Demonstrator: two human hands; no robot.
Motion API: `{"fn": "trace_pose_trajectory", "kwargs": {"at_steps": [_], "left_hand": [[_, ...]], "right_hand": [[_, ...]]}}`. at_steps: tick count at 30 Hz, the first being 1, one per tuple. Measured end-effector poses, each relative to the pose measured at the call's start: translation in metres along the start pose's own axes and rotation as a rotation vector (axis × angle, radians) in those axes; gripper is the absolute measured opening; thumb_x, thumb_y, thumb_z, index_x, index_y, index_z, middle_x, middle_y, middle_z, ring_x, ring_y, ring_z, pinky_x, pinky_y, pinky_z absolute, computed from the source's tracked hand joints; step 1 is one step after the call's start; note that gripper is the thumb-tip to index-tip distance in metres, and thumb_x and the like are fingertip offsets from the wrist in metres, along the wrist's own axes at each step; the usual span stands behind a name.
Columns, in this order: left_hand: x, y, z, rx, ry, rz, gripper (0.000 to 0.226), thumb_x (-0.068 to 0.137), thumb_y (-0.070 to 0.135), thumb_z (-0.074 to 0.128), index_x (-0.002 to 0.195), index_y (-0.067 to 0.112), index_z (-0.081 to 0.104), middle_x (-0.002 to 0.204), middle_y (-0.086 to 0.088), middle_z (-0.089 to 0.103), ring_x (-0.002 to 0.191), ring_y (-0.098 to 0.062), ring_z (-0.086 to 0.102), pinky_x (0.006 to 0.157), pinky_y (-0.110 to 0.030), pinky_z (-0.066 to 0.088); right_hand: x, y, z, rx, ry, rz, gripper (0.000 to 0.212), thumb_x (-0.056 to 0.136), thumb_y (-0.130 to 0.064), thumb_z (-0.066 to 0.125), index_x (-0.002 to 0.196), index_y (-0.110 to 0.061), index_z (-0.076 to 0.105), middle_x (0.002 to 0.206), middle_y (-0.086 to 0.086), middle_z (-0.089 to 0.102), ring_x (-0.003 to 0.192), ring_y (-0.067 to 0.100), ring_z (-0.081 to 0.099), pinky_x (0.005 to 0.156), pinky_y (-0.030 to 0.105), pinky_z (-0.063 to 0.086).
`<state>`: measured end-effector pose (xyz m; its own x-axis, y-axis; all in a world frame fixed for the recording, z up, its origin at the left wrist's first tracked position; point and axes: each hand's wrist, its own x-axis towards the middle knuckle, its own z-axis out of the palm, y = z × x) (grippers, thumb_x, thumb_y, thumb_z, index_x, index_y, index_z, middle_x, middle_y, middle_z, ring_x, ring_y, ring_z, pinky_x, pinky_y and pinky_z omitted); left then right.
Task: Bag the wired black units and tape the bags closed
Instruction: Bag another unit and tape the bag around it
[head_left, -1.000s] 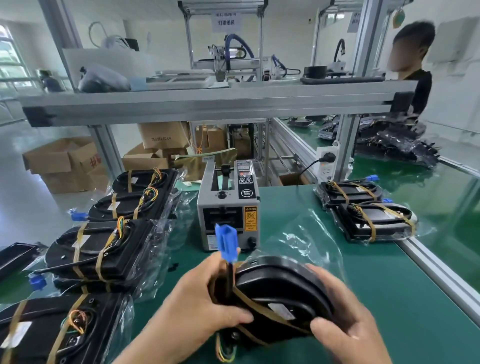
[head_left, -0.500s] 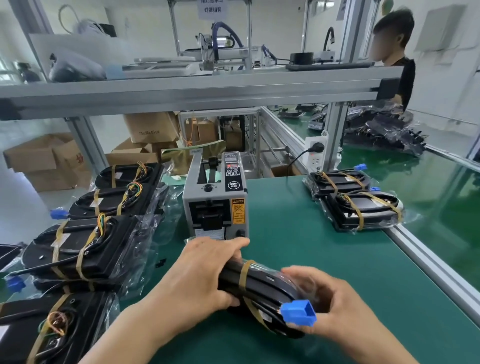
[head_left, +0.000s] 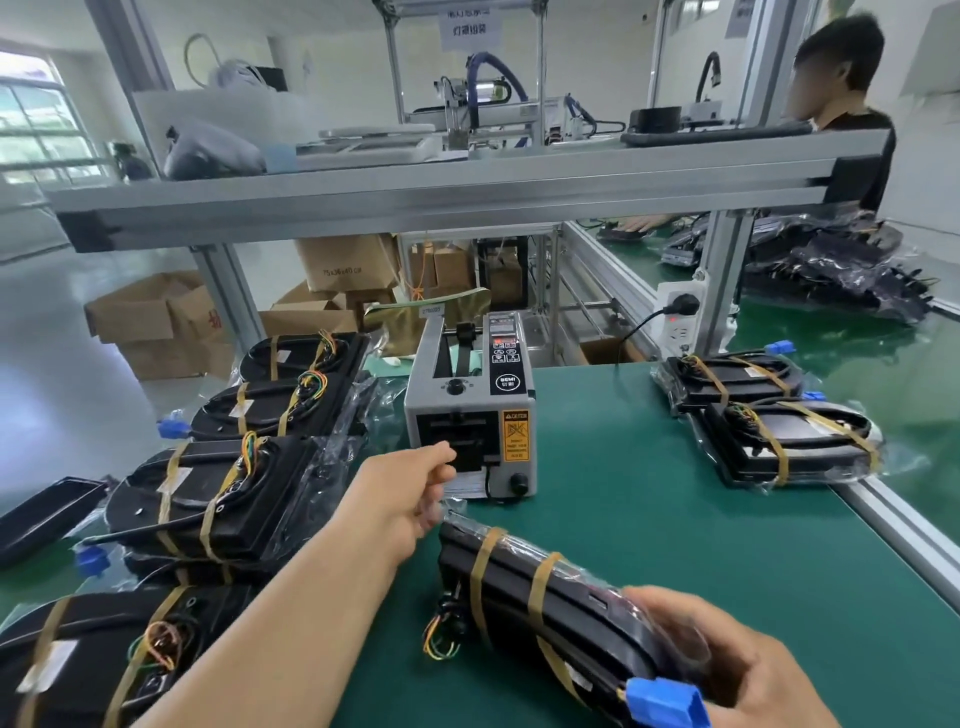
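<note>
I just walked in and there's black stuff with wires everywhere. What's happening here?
A person is packing black wired units into clear bags. Their right hand holds a bagged unit by the end with the blue plug, at the green table. Their left hand is at the slot of the tape dispenser, probably to take tape, though no tape shows. A pile of units lies on the left, and two bagged units on the right.

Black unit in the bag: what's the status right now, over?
Left hand at the outlet of the tape dispenser, fingers curled; tape pickup unclear. Right hand grips the bagged black unit by its near end. Nothing in the way.
</note>
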<state>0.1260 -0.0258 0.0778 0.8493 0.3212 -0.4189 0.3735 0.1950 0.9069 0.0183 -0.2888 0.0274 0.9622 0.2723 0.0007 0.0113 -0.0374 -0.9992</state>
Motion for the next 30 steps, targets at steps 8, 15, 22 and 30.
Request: {"fn": "trace_pose_trajectory", "kwargs": {"at_steps": [8, 15, 22, 30], "left_hand": [[0.019, 0.013, 0.019, -0.131, -0.083, -0.206, 0.018, 0.1, 0.021, 0.057, 0.083, 0.013, 0.059, 0.045, 0.008, 0.053, 0.034, -0.001, 0.038, 0.038, -0.015, 0.026], [0.031, 0.01, 0.027, -0.221, -0.001, -0.188, 0.02, 0.096, 0.011, 0.062, 0.076, 0.011, 0.056, 0.062, 0.003, 0.053, 0.027, -0.001, 0.041, 0.035, -0.016, 0.032], [0.031, 0.008, 0.026, -0.237, 0.072, -0.09, 0.014, 0.092, 0.008, 0.063, 0.079, 0.011, 0.057, 0.058, 0.003, 0.05, 0.037, -0.003, 0.041, 0.032, -0.013, 0.035], [-0.069, -0.008, -0.01, 0.072, -0.032, 0.436, 0.024, 0.083, 0.018, 0.071, 0.059, 0.018, 0.068, 0.056, 0.004, 0.05, 0.049, -0.007, 0.039, 0.048, -0.017, 0.035]], "right_hand": [[0.002, 0.005, 0.0, 0.017, -0.021, -0.008, 0.065, 0.063, 0.011, 0.084, 0.107, -0.036, 0.074, 0.107, 0.006, 0.076, 0.107, 0.018, 0.071, 0.095, 0.021, 0.05], [0.001, 0.005, 0.001, 0.075, -0.046, 0.0, 0.066, 0.05, -0.017, 0.091, 0.112, -0.031, 0.072, 0.109, 0.008, 0.076, 0.107, 0.022, 0.071, 0.092, 0.02, 0.051], [-0.005, 0.008, 0.006, 0.019, 0.013, -0.005, 0.072, 0.046, -0.031, 0.095, 0.114, -0.033, 0.071, 0.108, 0.004, 0.076, 0.11, 0.019, 0.07, 0.105, 0.029, 0.045], [-0.015, 0.011, 0.029, 0.032, 0.12, -0.05, 0.08, 0.038, -0.048, 0.098, 0.111, -0.03, 0.072, 0.102, 0.003, 0.077, 0.107, 0.015, 0.07, 0.109, 0.041, 0.043]]}}
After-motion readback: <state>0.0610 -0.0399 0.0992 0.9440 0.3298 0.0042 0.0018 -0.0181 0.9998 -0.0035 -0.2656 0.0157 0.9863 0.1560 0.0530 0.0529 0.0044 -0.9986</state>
